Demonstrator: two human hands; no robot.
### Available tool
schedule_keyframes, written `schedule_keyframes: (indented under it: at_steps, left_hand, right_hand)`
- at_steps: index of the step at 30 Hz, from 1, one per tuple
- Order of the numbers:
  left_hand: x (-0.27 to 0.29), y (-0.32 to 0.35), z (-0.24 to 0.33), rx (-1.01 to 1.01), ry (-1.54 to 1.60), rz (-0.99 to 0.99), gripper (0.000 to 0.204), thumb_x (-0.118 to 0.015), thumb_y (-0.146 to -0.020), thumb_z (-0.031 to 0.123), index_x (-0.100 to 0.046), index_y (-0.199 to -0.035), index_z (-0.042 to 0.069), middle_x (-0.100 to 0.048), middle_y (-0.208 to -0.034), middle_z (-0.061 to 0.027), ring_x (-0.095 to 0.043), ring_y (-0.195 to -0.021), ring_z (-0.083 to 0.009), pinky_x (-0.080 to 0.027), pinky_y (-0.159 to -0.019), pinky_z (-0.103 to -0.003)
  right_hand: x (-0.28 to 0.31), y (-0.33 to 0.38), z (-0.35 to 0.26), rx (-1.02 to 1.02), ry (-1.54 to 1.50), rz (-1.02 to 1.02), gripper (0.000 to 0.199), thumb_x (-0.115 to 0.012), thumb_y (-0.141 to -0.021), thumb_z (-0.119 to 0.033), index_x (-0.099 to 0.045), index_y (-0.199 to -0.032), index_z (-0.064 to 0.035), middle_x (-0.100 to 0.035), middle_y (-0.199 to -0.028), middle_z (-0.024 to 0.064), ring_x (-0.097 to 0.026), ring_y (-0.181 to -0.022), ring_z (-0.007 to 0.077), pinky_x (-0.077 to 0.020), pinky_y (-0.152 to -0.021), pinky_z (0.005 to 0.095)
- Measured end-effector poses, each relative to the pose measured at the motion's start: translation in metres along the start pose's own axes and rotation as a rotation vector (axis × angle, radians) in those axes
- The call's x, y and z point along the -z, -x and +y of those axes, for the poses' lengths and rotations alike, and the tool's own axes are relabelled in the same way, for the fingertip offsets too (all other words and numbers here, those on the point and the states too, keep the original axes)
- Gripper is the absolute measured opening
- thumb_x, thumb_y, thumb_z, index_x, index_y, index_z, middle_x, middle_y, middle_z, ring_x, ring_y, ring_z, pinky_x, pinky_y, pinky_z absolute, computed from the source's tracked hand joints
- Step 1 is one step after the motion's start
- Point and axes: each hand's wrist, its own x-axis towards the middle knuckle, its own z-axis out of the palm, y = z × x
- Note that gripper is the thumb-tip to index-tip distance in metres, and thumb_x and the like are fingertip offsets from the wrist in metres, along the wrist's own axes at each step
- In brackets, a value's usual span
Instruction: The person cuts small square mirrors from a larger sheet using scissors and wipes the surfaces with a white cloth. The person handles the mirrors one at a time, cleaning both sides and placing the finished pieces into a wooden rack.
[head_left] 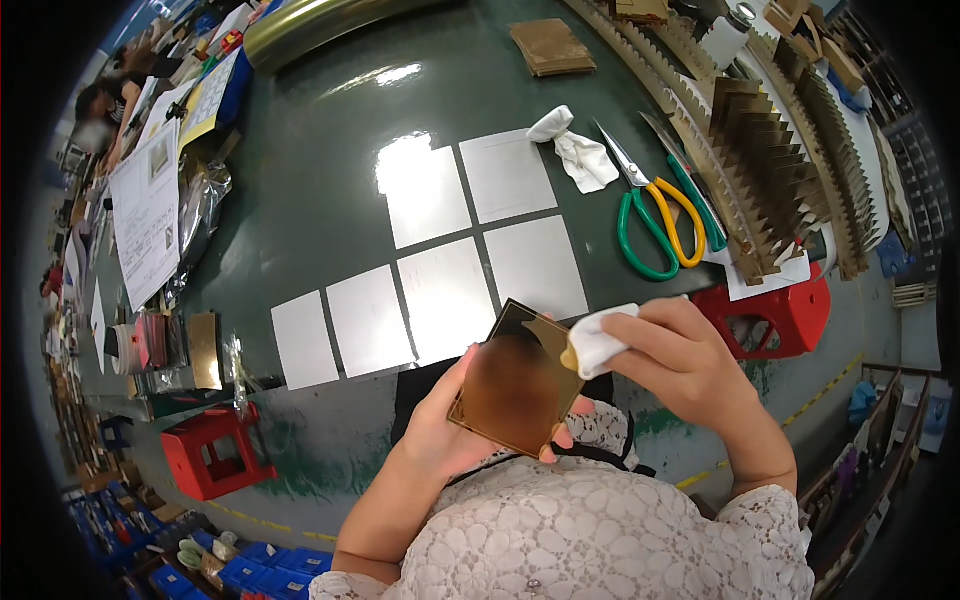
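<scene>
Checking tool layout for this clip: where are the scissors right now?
In the head view, two pairs of scissors lie on the dark table at upper right, between a crumpled white cloth and the rack of gold plates.

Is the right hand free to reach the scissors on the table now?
Probably not at once: the right hand is closed on a white cloth, pressed to the gold plate. The scissors lie uncovered ahead of it, with nothing between.

a glossy dark green table [320, 200] reflects overhead light, with red stools [210, 450] on green floor [320, 450].
</scene>
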Motion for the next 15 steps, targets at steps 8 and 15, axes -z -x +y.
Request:
schedule_keyframes:
  at_steps: [8,15]
  left_hand:
    - [0.010,0.008,0.009,-0.117,0.064,0.045,0.073,-0.018,-0.100,0.063,-0.020,-0.156,0.017,-0.044,-0.130,-0.0452,-0.063,-0.095,-0.0468,-0.054,-0.074,-0.051]
    - [0.020,0.009,0.004,-0.177,0.084,-0.027,0.067,-0.018,-0.099,0.064,-0.020,-0.156,0.028,-0.043,-0.131,-0.0455,-0.062,-0.100,-0.0495,-0.054,-0.075,-0.053]
  right_hand:
    - [0.004,0.021,0.000,-0.216,-0.045,0.082,0.023,-0.071,-0.070,-0.004,-0.071,-0.093,-0.0010,-0.066,-0.111,0.0094,-0.058,-0.090,0.0270,-0.0496,-0.076,0.0361]
    - [-0.005,0.016,-0.006,-0.296,-0.103,0.225,0.025,-0.063,-0.072,0.006,-0.069,-0.096,0.0010,-0.066,-0.110,0.0117,-0.058,-0.089,0.0305,-0.0473,-0.076,0.0372]
